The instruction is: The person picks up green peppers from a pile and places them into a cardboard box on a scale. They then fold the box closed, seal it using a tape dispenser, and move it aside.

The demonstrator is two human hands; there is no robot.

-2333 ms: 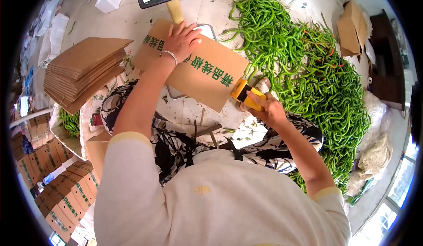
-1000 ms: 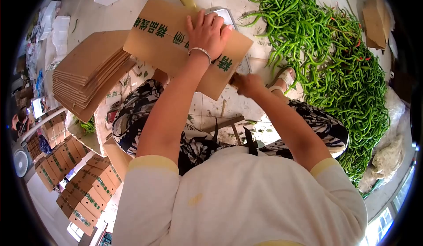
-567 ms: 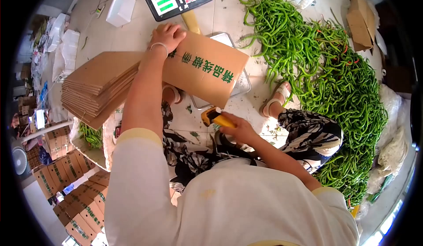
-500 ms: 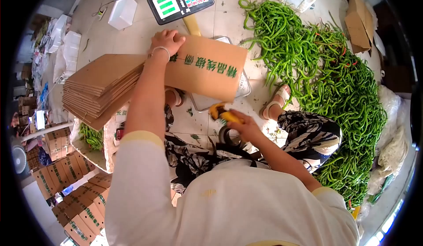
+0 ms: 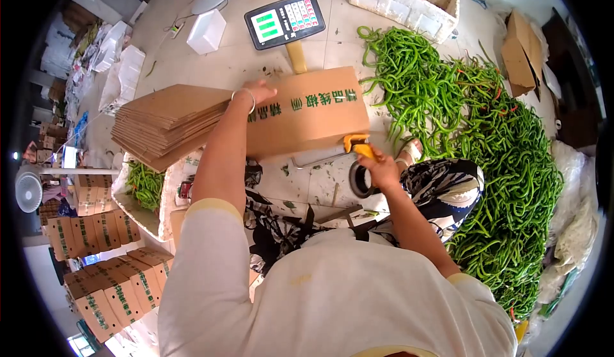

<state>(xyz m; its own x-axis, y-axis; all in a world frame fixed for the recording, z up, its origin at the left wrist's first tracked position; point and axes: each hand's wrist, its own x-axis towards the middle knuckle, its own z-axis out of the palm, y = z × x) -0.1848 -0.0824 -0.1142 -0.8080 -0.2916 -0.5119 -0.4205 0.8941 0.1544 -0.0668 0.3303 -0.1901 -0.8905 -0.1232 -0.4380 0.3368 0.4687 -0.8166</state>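
Head view has your left hand (image 5: 261, 92) half open, fingers bent over the far left part of the smooth brown carton (image 5: 310, 109), a boxy cardboard block with green print. Your right hand (image 5: 384, 170) is closed around a hard yellow tape dispenser (image 5: 359, 145), right by the carton's near right corner, so the carton's basically between both hands. Further out, flat cardboard sheets (image 5: 169, 122) are stacked left, glossy, curly green peppers (image 5: 486, 159) heaped right.

Stretches out as a pale tiled floor (image 5: 345, 37), bearing heaped green peppers (image 5: 499, 165), a long foam box (image 5: 396, 2), a scale (image 5: 272, 28) and scattered green scraps (image 5: 285, 170).
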